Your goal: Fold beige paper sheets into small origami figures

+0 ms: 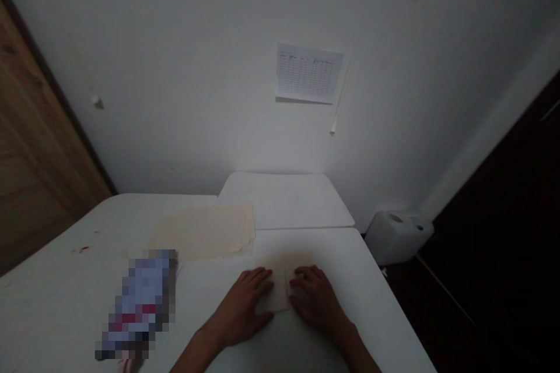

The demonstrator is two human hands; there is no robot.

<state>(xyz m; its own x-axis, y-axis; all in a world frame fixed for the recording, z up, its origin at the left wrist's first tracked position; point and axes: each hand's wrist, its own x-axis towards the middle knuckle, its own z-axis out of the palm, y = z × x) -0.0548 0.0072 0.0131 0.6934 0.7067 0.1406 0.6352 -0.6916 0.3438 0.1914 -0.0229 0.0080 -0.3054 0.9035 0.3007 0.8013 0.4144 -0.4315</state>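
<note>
A small folded piece of thin beige sheet (pixel 280 288), cloth or paper, lies on the white table in front of me. My left hand (pixel 249 306) rests at its left side, fingers stretched out and touching its edge. From the right, my right hand (pixel 318 306) lies over the other part of it, with the fingers apart and the tips near a fold line. Neither hand grips the sheet. To the left, farther back, larger flat beige sheets (pixel 205 232) lie in a thin layer with uneven edges.
A pixelated bluish item with red patches (pixel 142 300) lies left on the white table (pixel 56 285). A second white tabletop (pixel 284 198) adjoins at the wall. A printed chart (pixel 308 74) hangs there. A whitish plastic container (pixel 396 239) stands on the dark floor at right.
</note>
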